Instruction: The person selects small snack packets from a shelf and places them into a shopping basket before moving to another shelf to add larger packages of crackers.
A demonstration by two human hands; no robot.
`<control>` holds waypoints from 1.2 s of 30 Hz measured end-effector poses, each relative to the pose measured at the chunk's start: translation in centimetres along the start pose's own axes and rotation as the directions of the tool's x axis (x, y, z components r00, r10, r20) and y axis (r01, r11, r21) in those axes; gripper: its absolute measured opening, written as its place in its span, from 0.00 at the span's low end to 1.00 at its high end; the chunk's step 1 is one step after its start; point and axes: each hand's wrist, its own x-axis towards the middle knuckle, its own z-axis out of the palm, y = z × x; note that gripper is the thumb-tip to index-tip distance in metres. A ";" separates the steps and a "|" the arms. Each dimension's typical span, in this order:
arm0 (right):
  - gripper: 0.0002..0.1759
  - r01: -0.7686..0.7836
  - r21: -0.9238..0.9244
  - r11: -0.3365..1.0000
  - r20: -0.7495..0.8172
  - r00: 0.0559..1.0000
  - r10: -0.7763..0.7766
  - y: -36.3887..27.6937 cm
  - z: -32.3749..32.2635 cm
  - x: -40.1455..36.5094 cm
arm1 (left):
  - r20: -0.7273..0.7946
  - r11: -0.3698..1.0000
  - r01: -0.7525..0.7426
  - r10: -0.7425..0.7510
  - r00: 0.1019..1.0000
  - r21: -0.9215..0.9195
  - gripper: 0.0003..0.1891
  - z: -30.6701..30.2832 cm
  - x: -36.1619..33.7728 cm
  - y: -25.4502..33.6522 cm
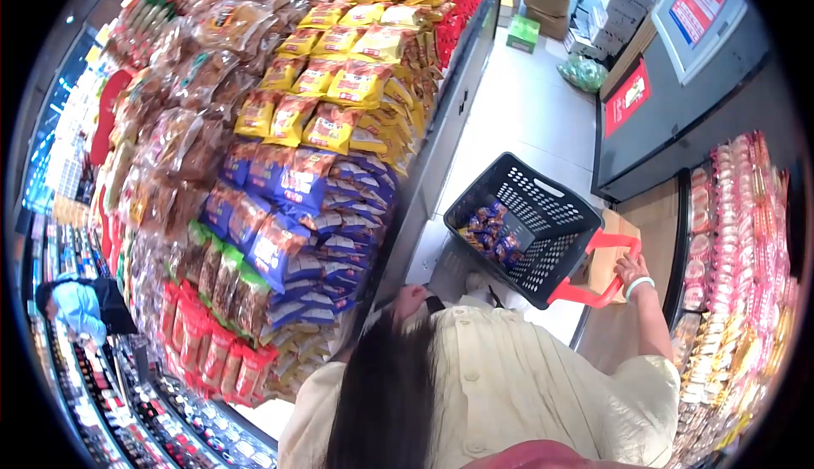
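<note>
Grasping the red handle (604,301) in the right hand (632,270), hold the black basket (551,219) steady, right of the snack display (437,159), its purple packets (490,233) undisturbed; I cannot tell whether the left hand (409,301), near the display, has clenched fingers.

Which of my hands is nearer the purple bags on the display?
Left. Your left hand is just beside the display, close to the purple bags; your right hand is farther off, gripping the basket's red handle.
</note>
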 end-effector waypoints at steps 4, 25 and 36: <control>0.13 0.113 0.024 0.993 0.118 0.986 -0.115 0.7 -2.0 0.9 | -0.075 0.997 0.065 -0.068 0.995 -0.034 0.12 0.0 -0.2 3.4; 0.10 -0.008 0.329 0.944 -0.192 0.978 0.075 -8.3 -5.6 11.1 | -0.032 0.997 0.059 -0.061 0.998 -0.044 0.16 4.3 3.3 1.9; 0.16 -0.083 0.390 0.917 -0.221 0.958 0.181 -8.5 -9.1 20.7 | -0.112 0.974 0.056 -0.082 0.990 -0.218 0.09 5.6 0.6 3.8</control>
